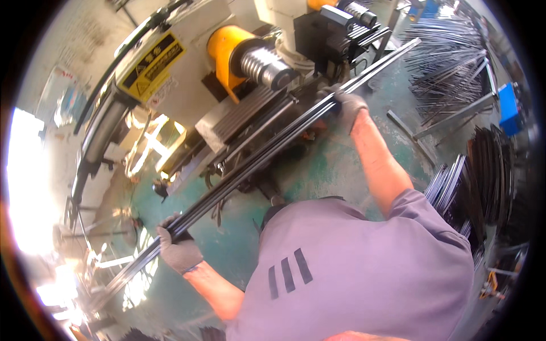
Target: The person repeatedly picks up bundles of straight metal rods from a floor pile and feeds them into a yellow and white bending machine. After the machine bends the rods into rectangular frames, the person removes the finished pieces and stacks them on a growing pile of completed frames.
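A bundle of long, thin metal rods (pixel 250 162) runs slantwise across the view, from the lower left up to the upper right. Near its lower end, my left hand (pixel 181 250) wears a grey glove and has its fingers wrapped round the rods. Further up, my right hand (pixel 348 108), gloved as well, is closed on the same bundle, with the rod ends sticking out beyond it. Just behind the rods is a machine's grooved metal block (pixel 242 122). The rods pass in front of it; whether they touch it I cannot tell.
Above the block, the machine carries a yellow housing (pixel 230 45) with a coil spring (pixel 264 65). A yellow warning label (pixel 152 65) is on its panel, beside a dark curved bar (pixel 99 136). Heaped rods (pixel 446 62) lie at far right, near a blue box (pixel 510 109). Green floor (pixel 227 250) shows below.
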`<state>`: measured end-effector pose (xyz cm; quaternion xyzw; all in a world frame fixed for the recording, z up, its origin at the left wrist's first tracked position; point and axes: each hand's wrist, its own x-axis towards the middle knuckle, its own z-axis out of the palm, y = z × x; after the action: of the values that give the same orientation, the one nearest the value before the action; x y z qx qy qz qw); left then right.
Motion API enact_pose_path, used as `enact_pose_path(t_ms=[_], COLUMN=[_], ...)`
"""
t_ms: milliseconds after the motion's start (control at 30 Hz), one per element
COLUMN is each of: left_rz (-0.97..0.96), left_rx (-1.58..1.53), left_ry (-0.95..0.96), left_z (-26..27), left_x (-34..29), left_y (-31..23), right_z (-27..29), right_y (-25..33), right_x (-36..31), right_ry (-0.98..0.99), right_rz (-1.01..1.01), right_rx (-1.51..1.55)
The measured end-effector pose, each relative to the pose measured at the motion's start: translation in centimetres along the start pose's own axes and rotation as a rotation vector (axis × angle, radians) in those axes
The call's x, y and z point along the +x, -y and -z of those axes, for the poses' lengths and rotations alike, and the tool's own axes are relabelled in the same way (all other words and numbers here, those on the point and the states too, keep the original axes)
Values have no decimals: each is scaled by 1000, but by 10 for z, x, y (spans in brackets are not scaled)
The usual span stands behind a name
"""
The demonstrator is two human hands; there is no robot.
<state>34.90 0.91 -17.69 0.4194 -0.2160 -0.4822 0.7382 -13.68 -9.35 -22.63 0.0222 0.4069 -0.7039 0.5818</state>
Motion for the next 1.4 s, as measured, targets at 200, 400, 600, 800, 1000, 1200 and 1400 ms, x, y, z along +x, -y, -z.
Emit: enact_pose_path(t_ms=[200,400,600,800,1000,1200,1400], left_rz=[293,384,249,188,274,346,107], left_rx=[-178,-264,-232,-190,-189,-202,53], left_ry=[-179,-81,-165,-201,-208,-190,33], left_z=[-17,-42,1,-16,-62,-81,-19], left_x=[52,76,121,113,100,106,126], left_y=[53,71,66,81,104,119,97], right_z=[-28,-78,-68,-46,-62,-72,-74], right_y=[-2,35,51,63,50,49,59], right_x=[66,83,144,166,155,137,136], right_ry=[-89,-287,-178,-116,-148,-219,-364], right_rz=[116,-46,2,131,45,180,235], right_rx=[-193,-400,-232,-307,-93,-306,-504])
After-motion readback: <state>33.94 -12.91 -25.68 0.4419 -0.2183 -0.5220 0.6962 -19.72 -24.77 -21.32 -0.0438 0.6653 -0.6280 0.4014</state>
